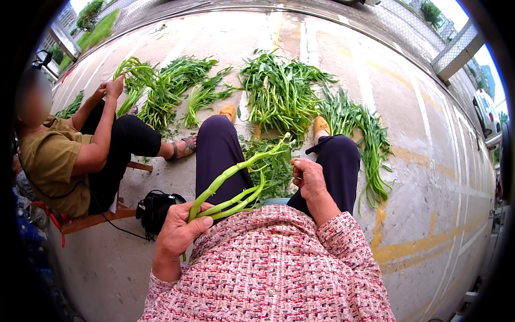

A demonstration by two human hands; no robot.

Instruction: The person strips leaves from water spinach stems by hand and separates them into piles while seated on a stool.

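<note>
My left hand point(180, 228) grips a few thick green water spinach stems point(225, 176), stripped of most leaves, which slant up and right across my lap. To the right, my right hand point(310, 180) hovers over my knee, thumb and fingers curled together, apart from the stems; nothing plainly shows in it. Loose green leaves point(273, 161) are heaped between my legs. Beyond them, by my feet, lies a large pile of leafy water spinach point(277, 90). A smaller bunch point(372, 157) trails along the ground beside my right leg.
At the left, a person point(60, 157) sits on a low wooden stool point(96, 220), both hands on green stems. More water spinach bunches point(161, 96) lie before that person. A black bag point(157, 211) with a cord rests on the concrete floor beside my left leg. A chain-link fence point(410, 32) runs behind.
</note>
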